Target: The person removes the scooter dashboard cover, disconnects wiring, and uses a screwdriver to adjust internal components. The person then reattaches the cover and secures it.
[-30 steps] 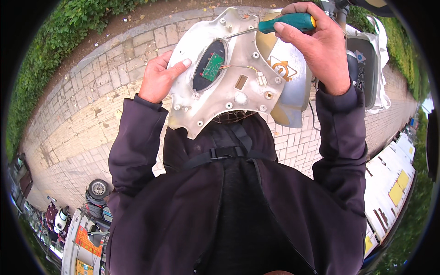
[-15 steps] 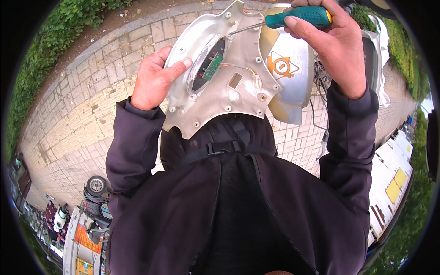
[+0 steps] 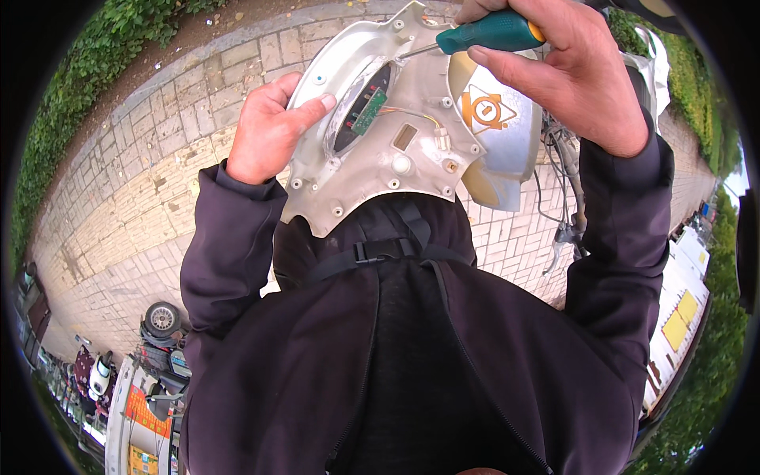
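Note:
My left hand (image 3: 271, 127) grips the left edge of a pale plastic cover panel (image 3: 372, 170), thumb on its inner face. The panel lies over my lap with its inner side up, showing screw posts and a long oval recess. Inside that recess is a small green circuit board (image 3: 369, 115), from which thin wires run to a white connector (image 3: 441, 138). Closed around the green handle of a screwdriver (image 3: 495, 33) is my right hand (image 3: 574, 71). The screwdriver's shaft slants down leftward, its tip at the upper end of the recess.
A silver curved panel with an orange emblem (image 3: 499, 150) sits right of the cover, beside cables and a brake lever (image 3: 564, 237). Brick paving (image 3: 150, 190) surrounds me, with hedges at the upper left. A wheel (image 3: 163, 318) and parked vehicles appear at the lower left.
My right hand and the screwdriver handle have shifted left and slightly up, and less of the shaft shows. My right forearm has swung outward. The panel has barely moved.

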A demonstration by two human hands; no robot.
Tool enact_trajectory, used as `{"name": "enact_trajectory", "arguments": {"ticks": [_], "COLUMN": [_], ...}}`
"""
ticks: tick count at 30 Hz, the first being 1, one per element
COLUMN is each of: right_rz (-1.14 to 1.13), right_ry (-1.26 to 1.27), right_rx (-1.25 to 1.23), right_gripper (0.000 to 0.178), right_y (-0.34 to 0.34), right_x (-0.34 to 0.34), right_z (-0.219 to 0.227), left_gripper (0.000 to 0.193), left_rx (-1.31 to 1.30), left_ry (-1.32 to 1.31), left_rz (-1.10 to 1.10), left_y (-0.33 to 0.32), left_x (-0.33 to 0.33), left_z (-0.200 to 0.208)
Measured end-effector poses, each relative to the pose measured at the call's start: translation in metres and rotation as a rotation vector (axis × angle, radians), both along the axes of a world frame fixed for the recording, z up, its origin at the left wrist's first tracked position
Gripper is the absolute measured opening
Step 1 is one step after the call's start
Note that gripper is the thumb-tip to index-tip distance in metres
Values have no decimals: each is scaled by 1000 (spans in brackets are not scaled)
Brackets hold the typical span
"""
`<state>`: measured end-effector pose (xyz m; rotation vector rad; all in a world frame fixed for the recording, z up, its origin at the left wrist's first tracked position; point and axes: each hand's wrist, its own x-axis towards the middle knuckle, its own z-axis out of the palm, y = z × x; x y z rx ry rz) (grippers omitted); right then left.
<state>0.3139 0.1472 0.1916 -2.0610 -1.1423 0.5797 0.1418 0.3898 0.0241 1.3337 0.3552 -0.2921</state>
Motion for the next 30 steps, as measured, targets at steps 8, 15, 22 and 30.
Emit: {"name": "enact_trajectory", "arguments": {"ticks": [8, 15, 22, 30], "right_rz": [-84, 111, 182, 39], "right_ry": [-58, -440, -508, -498], "right_rx": [-130, -267, -119, -181], "right_gripper": [19, 36, 35, 39], "right_y": [24, 38, 46, 49], "right_x": [5, 24, 27, 30], "right_z": [13, 17, -6, -8], "left_gripper": [23, 22, 20, 15], "left_rx": [10, -4, 62, 16], "left_ry": [-31, -30, -51, -47], "left_rz": [-18, 11, -5, 14], "left_y": [-2, -7, -6, -7], "left_x": [1, 2, -5, 1], "left_z": [1, 5, 4, 3]}}
